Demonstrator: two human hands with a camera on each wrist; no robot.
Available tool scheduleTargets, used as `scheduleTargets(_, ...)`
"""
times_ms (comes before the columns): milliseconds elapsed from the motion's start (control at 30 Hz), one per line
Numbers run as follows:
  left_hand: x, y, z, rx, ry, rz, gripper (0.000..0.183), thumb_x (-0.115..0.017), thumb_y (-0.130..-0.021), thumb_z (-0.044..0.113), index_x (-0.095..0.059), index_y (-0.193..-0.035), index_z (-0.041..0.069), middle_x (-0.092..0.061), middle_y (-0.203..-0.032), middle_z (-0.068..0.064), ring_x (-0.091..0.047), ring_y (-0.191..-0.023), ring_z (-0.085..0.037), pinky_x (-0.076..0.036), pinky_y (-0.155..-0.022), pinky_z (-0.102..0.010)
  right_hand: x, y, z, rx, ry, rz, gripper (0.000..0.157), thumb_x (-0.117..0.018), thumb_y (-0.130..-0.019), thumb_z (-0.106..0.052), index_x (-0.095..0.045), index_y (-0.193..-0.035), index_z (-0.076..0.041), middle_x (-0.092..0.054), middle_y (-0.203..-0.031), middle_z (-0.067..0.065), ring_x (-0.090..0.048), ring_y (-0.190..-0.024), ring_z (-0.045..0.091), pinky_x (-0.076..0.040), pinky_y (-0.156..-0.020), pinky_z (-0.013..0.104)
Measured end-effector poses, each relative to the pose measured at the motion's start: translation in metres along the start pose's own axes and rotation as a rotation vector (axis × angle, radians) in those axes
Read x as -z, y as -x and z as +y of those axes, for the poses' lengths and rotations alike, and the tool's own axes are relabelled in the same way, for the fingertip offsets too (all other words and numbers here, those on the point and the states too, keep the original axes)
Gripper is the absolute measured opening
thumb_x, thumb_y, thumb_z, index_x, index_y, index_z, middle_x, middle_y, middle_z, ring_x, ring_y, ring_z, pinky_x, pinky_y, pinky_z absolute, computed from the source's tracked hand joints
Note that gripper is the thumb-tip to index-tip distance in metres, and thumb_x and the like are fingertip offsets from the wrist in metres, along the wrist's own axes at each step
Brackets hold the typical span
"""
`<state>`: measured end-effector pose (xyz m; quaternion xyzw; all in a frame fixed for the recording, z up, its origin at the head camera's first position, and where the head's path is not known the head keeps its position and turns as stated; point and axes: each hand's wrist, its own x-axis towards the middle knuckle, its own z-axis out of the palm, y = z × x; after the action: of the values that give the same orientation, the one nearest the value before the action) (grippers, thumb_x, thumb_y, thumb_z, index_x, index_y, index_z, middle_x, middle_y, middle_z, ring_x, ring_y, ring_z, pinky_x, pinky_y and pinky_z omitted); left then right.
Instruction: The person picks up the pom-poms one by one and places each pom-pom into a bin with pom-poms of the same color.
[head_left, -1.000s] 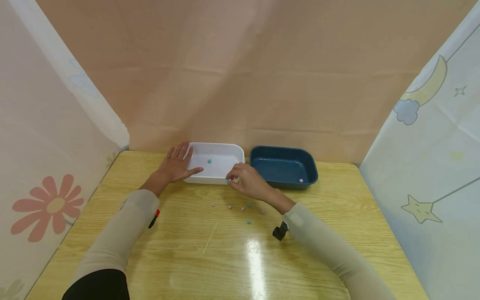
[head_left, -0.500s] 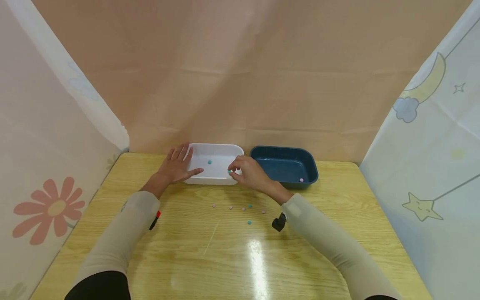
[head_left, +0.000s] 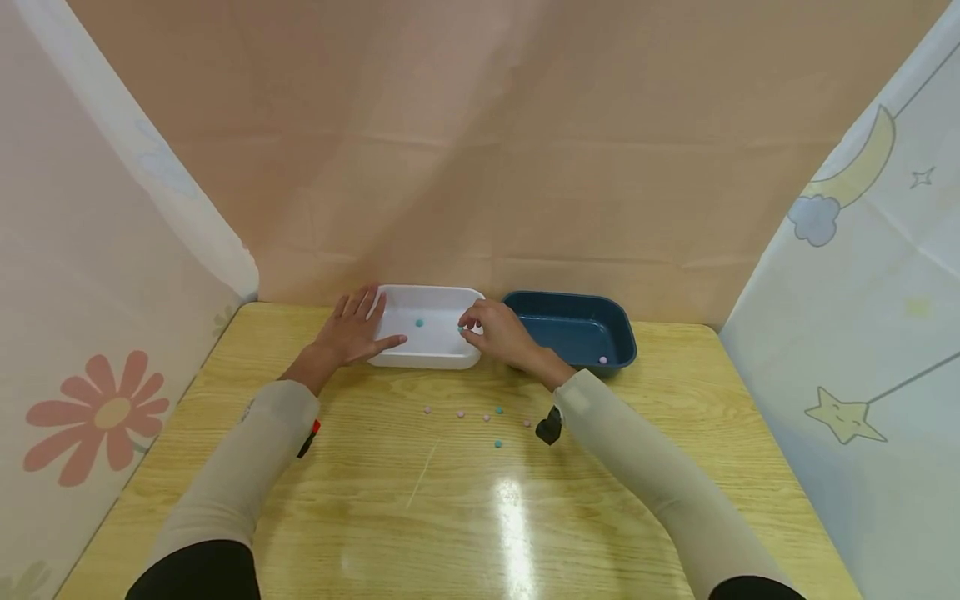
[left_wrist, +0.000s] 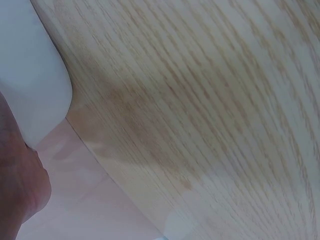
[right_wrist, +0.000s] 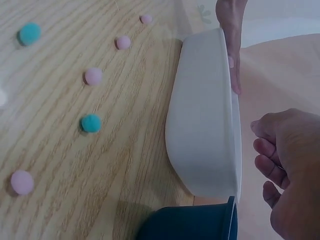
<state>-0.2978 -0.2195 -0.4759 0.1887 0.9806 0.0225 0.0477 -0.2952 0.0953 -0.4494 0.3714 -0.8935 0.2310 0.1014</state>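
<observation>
In the head view, my right hand [head_left: 498,331] is over the right end of the white tray [head_left: 423,362], pinching a small teal ball [head_left: 461,328] between thumb and fingertips. From the right wrist, curled fingers [right_wrist: 272,167] show beyond the tray's rim, and they hide that ball. My left hand [head_left: 347,333] rests spread on the tray's left end, its thumb reaching over the front rim. Another teal ball [head_left: 419,322] lies inside the white tray. At the left wrist, only part of the hand [left_wrist: 22,180] appears beside the tray's corner [left_wrist: 37,70].
Right beside the white tray stands a dark blue tray [head_left: 570,333] with one pink ball [head_left: 603,360] in it. In front of them, several pink balls [right_wrist: 93,76] and two teal balls [right_wrist: 91,123] lie scattered on the wooden table [head_left: 360,500]. A brown backdrop [head_left: 480,167] rises behind.
My right hand has moved up and away from me, carrying the pinched teal ball from the white tray's front rim to over its inside. The left hand has stayed in place.
</observation>
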Motion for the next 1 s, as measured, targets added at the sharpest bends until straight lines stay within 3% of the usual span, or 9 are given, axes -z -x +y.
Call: scheduleTargets(1000, 0.000, -0.001, 0.001, 0.009, 0.002, 0.000, 0.106, -0.038, -0.103, 0.074, -0.002, -0.169, 0.000, 0.008, -0.177, -0.021, 0.004, -0.164, -0.040, 0.000, -0.130, -0.061, -0.003, -0.023, 0.027, -0.171, 0.007, -0.051, 0.015, -0.076, -0.097, -0.012, -0.081, -0.107, -0.003, -0.077, -0.101, 0.011, -0.071, -0.093, 0.026, -0.058, -0.084, 0.041)
